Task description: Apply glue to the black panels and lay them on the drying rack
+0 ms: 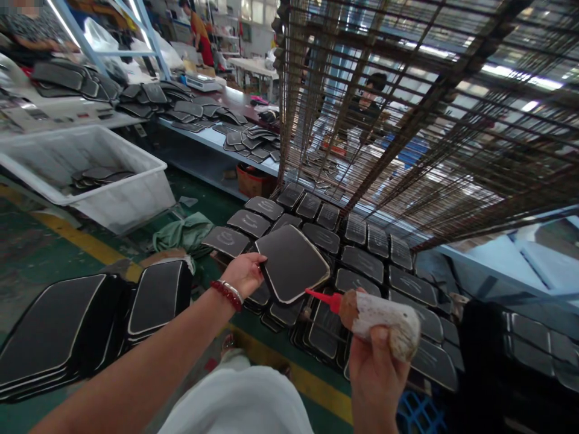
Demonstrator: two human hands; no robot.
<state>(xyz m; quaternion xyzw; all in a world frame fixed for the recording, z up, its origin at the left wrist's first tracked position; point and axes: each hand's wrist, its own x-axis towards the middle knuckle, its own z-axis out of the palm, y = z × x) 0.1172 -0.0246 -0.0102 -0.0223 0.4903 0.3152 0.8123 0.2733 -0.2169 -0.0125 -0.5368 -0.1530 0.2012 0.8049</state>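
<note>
My left hand [248,274] grips the left edge of a dark, round-cornered panel [293,260] with a pale line along its rim, held tilted in front of me. In my right hand [379,367] is a squeeze bottle [384,322] with a stained white body and a red nozzle, lying on its side. The nozzle tip points left and sits at the panel's lower right edge; whether it touches cannot be told. Beneath both, rows of similar dark panels [362,263] lie spread out, many with whitish marks on top.
Stacks of dark panels [58,319] stand at the lower left. Behind them is a white plastic tub [136,193] with panels inside. A long bench [203,135] bears loose panels. A wire-grid rack [407,90] slants overhead at the right. People are at work in the background.
</note>
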